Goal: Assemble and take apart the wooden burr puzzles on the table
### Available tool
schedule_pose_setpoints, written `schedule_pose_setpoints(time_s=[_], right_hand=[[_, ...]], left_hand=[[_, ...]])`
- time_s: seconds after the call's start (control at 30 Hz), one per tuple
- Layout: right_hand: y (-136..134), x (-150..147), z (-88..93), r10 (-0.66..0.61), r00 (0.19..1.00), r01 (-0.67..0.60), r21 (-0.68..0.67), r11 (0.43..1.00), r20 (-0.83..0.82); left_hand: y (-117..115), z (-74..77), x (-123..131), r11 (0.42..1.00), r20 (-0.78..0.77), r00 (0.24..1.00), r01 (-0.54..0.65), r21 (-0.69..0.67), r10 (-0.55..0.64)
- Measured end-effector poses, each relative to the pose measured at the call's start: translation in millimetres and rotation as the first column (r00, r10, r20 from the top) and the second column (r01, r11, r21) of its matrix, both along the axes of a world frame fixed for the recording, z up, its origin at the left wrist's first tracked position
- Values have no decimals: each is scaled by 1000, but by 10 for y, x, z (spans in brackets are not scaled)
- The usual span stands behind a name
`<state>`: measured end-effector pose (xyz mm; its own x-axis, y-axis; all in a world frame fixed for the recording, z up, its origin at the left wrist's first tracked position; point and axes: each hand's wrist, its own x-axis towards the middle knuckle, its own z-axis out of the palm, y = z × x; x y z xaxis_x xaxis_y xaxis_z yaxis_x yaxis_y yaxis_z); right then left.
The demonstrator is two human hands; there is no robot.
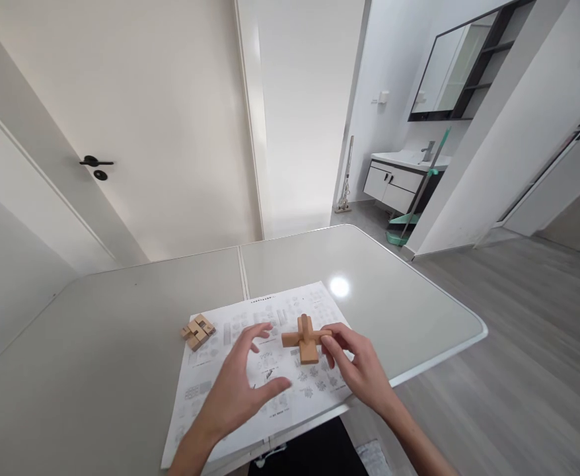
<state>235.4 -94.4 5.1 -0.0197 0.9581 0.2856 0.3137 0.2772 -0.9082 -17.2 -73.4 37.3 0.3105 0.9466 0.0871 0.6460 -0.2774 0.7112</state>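
A wooden cross-shaped puzzle (304, 338) stands on a printed instruction sheet (250, 377) near the table's front edge. My right hand (357, 367) pinches the puzzle's right arm with its fingertips. Just left of the puzzle hovers my left hand (243, 383), fingers spread and curved, holding nothing and not touching it. A second wooden puzzle, a blocky cluster (197, 330), lies at the sheet's upper left corner, apart from both hands.
The grey table (121, 330) has a seam down its middle and a rounded right corner. Beyond it are a white door with a black handle (96, 162), a bathroom vanity (399, 178) and a green mop (419, 192). Wood floor lies to the right.
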Motion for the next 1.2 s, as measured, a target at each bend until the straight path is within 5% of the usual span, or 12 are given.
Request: schedule_pose_setpoints(time_s=[0.2, 0.67, 1.0, 1.2], right_hand=[[-173, -41, 27, 50, 998, -50, 10, 999, 29], [-241, 21, 49, 230, 957, -230, -21, 973, 175], [-297, -80, -93, 218, 938, -243, -60, 968, -270], [-239, -117, -71, 184, 953, -206, -68, 976, -240]], left_hand=[[110, -15, 212, 964, 165, 962, 238, -121, -217], [-57, 266, 172, 955, 31, 954, 297, 17, -298], [-18, 113, 339, 923, 326, 866, 378, 70, -380], [-35, 127, 331, 933, 311, 883, 358, 40, -352]])
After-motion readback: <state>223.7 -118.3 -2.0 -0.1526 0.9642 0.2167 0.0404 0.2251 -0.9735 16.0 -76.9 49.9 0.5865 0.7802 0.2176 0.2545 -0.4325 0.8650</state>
